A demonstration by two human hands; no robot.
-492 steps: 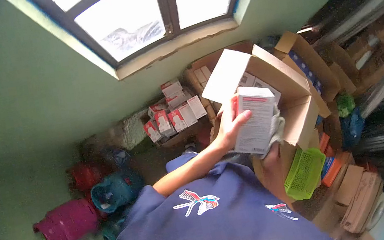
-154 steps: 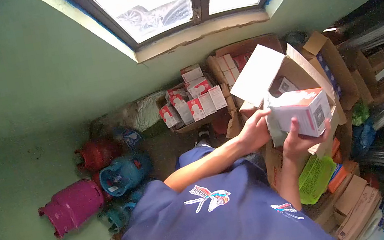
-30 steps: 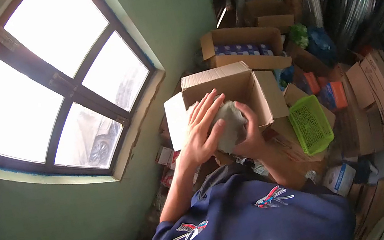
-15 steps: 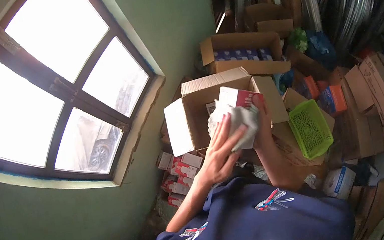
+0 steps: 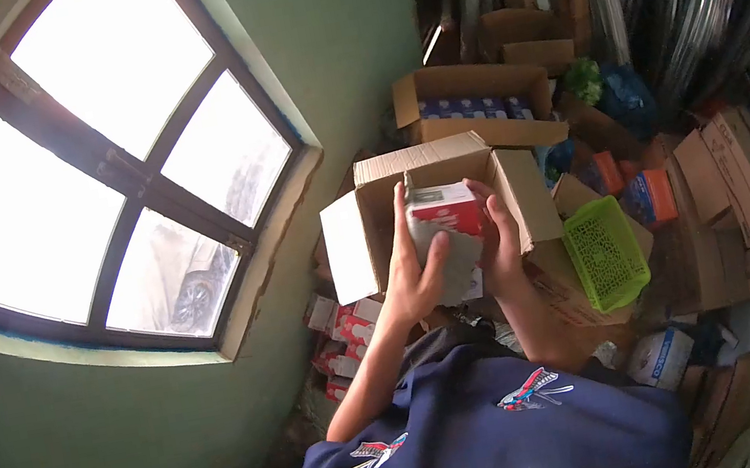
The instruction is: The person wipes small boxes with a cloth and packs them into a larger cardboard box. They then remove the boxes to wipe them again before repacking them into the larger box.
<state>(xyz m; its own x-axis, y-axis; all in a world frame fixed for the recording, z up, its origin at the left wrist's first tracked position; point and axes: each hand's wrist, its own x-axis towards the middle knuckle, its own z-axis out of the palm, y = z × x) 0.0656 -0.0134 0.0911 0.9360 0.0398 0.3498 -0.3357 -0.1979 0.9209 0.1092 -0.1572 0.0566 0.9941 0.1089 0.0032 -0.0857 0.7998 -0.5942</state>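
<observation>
- Small box point(image 5: 461, 216) between both hands, long axis running roughly toward the body.
- Left hand point(image 5: 410, 285), part-curled, presses cloth point(image 5: 464, 254) against it; right hand point(image 5: 504, 257), curved, grips its right side.

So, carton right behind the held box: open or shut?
Open. The carton's flaps are spread outward, and its inner walls show behind the held box.
</observation>
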